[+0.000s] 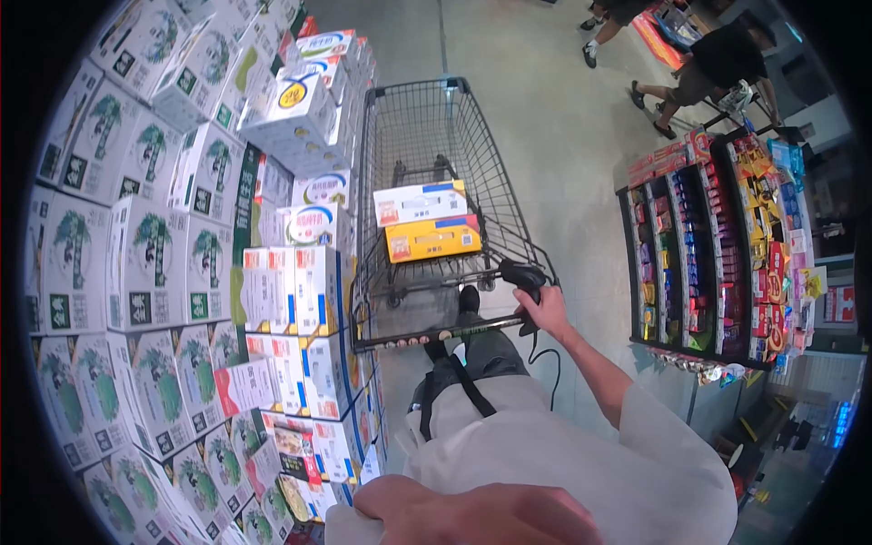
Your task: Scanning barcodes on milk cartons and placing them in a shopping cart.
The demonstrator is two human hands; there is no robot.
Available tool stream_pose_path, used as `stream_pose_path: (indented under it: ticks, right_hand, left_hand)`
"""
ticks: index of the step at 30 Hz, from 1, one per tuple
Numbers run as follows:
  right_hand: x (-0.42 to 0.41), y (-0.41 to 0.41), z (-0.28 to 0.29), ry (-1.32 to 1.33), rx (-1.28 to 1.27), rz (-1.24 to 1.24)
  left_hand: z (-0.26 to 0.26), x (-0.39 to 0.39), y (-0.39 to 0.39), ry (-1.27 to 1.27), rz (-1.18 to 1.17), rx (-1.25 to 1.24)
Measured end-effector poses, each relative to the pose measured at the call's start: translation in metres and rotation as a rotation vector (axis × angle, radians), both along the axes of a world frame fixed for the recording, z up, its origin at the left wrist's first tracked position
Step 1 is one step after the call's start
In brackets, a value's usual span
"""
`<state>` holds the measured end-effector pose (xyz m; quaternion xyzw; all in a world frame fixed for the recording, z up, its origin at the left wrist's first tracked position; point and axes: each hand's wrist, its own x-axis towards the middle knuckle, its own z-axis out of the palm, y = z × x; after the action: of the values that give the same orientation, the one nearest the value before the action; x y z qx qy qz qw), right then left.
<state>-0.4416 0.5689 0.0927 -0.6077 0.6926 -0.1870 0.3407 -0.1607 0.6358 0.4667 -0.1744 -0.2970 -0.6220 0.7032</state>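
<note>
My right hand (545,310) is closed around a black corded handheld device (523,274), shaped like a barcode scanner, at the right end of the cart's handlebar (436,335). A black cable (558,371) hangs below it. The wire shopping cart (415,102) stands before me. Inside lie a white carton (422,201) and a yellow carton (434,238), side by side, each with a carry-handle slot. My left arm is bent close beneath the camera, and what seems to be my left hand (538,514) is blurred at the bottom edge; its fingers cannot be made out.
Stacked white milk cartons (153,255) form a wall on the left, with more cartons (317,289) close against the cart's left side. On the right stands a snack rack (708,252). A person (725,65) walks at upper right; another person's legs (599,34) show farther off.
</note>
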Motion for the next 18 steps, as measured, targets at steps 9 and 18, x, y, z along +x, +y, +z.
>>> stream_pose_path:
  ticks: [9,18]
  right_hand:
    - [0.041,0.077,-0.002,-0.097,0.040,-0.026]
    - [0.039,0.158,0.004,-0.069,0.046,0.001]
  left_hand:
    - [-0.075,0.097,0.073,-0.729,0.076,0.198]
    - [-0.356,0.167,0.129,-2.095,0.953,0.332]
